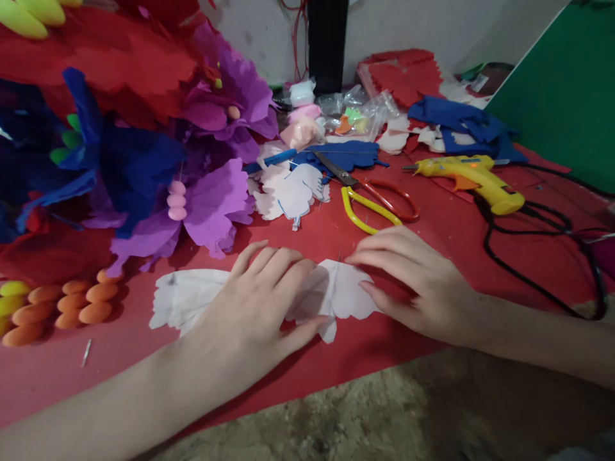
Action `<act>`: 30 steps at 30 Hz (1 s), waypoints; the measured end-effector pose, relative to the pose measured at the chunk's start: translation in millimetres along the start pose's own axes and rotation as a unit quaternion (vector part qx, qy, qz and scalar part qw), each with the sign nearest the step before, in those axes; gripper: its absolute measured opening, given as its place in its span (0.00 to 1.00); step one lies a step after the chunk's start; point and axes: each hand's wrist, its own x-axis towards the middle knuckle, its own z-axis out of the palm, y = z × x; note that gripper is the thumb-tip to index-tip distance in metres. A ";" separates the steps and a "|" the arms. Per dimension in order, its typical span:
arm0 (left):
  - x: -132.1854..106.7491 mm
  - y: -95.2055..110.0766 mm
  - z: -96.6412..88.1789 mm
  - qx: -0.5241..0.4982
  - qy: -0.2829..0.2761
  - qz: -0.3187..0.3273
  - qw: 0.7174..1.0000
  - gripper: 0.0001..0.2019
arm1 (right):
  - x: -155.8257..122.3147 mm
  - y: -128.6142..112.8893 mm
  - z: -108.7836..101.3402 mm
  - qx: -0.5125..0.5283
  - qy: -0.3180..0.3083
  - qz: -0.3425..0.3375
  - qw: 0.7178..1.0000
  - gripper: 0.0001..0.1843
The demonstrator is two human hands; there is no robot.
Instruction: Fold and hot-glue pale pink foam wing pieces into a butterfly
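A white paper petal cut-out [192, 298] with scalloped edges lies flat on the red sheet [307, 358]. My left hand [259, 301] rests flat on its middle, fingers stretched out and pressing it down. My right hand [413, 282] lies at the cut-out's right end, fingers extended, fingertips touching the paper's upper right edge. Neither hand holds anything.
Scissors [375, 198] with yellow and orange handles and a yellow glue gun [475, 179] with a black cord lie behind the hands. More white petals [288, 189], blue scraps [456, 121], large crepe flowers [144, 147] and orange foam beads [62, 307] crowd the left and back.
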 end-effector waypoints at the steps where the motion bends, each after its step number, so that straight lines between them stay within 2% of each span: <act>1: 0.9 -1.0 0.9 0.006 -0.005 -0.004 1.000 0.19 | 2.6 1.1 0.1 -0.014 -0.004 0.015 1.000 0.11; 4: 1.9 -2.1 2.8 0.008 -0.020 -0.005 1.000 0.21 | 12.4 6.2 1.6 0.000 -0.054 0.048 0.997 0.13; 9: 2.2 -0.8 2.1 0.001 -0.012 -0.001 1.000 0.22 | 32.0 15.6 1.8 0.049 -0.171 0.063 0.982 0.07; 12: 3.8 -1.1 0.0 -0.014 -0.026 -0.014 0.999 0.21 | 40.1 20.1 -2.0 0.083 -0.231 0.071 0.967 0.06; 16: 4.8 -4.5 -1.8 -0.055 -0.038 -0.056 0.996 0.17 | 42.8 23.3 -8.1 0.108 -0.269 0.071 0.954 0.09; 20: 5.7 -10.1 -2.8 -0.098 -0.026 -0.100 0.990 0.14 | 42.2 22.4 -13.3 0.108 -0.250 0.076 0.959 0.10; 25: 13.1 -11.8 -9.6 -0.186 -0.027 -0.161 0.969 0.11 | 44.0 17.5 -18.2 0.113 -0.161 0.050 0.979 0.11; 28: 15.8 -9.7 -12.4 -0.270 -0.022 -0.213 0.939 0.12 | 46.3 12.2 -19.6 0.176 -0.083 0.123 0.973 0.07; 30: 15.7 -8.2 -12.4 -0.318 -0.003 -0.241 0.917 0.12 | 47.9 8.3 -19.3 0.267 -0.085 0.207 0.937 0.12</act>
